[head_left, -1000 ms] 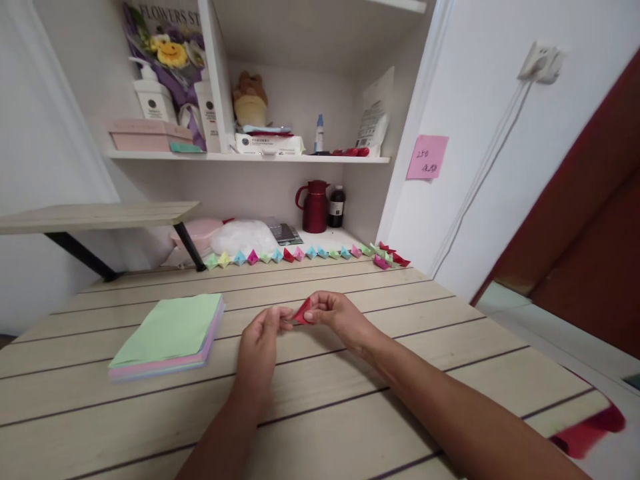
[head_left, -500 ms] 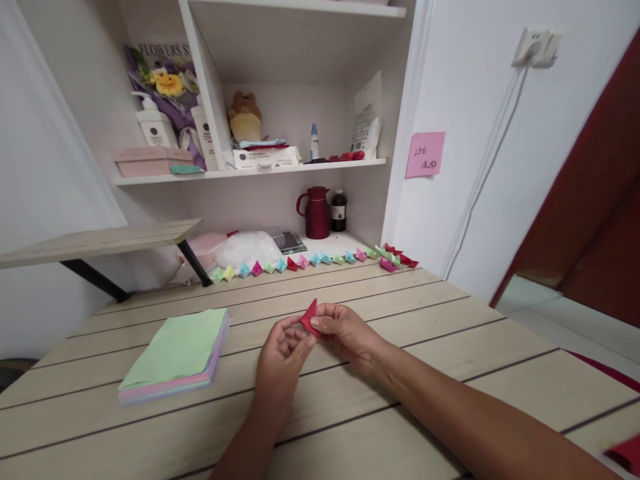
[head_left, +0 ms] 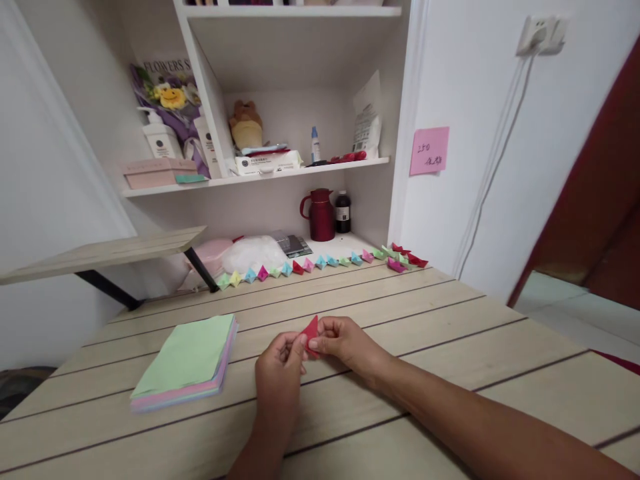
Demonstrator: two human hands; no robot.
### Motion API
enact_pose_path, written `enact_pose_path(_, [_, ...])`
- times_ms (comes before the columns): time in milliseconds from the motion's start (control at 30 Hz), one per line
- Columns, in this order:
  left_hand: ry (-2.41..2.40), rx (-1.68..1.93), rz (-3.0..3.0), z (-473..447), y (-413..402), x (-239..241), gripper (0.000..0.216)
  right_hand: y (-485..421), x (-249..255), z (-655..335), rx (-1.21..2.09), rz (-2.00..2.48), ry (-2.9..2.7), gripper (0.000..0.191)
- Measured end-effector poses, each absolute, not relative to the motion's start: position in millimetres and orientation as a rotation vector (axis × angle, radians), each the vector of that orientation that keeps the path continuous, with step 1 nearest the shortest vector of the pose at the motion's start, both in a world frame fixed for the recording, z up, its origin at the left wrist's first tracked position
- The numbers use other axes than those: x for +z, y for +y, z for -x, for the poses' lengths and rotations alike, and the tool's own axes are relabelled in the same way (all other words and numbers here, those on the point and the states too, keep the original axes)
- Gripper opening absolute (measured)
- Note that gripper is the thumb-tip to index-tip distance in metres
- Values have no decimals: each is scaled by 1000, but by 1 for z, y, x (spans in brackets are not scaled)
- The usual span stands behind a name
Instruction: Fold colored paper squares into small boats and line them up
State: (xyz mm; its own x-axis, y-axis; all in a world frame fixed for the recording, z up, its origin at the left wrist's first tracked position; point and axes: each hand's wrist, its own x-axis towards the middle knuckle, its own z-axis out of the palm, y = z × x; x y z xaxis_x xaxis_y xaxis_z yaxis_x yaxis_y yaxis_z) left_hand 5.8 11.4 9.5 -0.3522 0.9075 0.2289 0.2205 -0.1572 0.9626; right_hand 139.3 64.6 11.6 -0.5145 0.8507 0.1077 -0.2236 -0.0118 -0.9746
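A small piece of folded red paper (head_left: 311, 330) is held just above the slatted wooden table, its pointed tip facing up. My left hand (head_left: 281, 360) pinches its left side between thumb and fingers. On the right side, my right hand (head_left: 340, 340) grips the same paper with thumb in front and fingers curled behind. Left of my hands lies a stack of square paper sheets (head_left: 186, 357), pale green on top with pink and lilac layers below. Along the table's far edge runs a row of small folded paper boats (head_left: 299, 267) in several colours.
More paper boats (head_left: 396, 265) cluster at the row's right end. A small wooden riser (head_left: 115, 250) on black legs stands at the left. Behind are shelves (head_left: 260, 179) with a dark red jug (head_left: 321, 215), a dark bottle (head_left: 343, 212) and a plastic bag (head_left: 254, 255).
My left thumb and fingers have closed onto the left side of the red paper, where the hand was looser before. The camera view has shifted slightly.
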Motion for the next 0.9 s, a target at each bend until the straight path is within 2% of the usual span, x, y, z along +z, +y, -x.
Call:
enact_pose_path(133, [1661,1505,-1523,-2,10,11,22,66,5,-139,1379,795,-1677,18])
enact_pose_path(200, [1713,1490,-1606,1,8,12,21,65,4,-139,1348,787,-1709,16])
enact_pose_path(467, [1643,1509,-1530,0,6,14,20,61,10,-135,1632,641,-1539,31])
enact_pose_path(900, [1495,1389,-1498,3,14,1,18,66,-1,-136,1688,706,-1561,33])
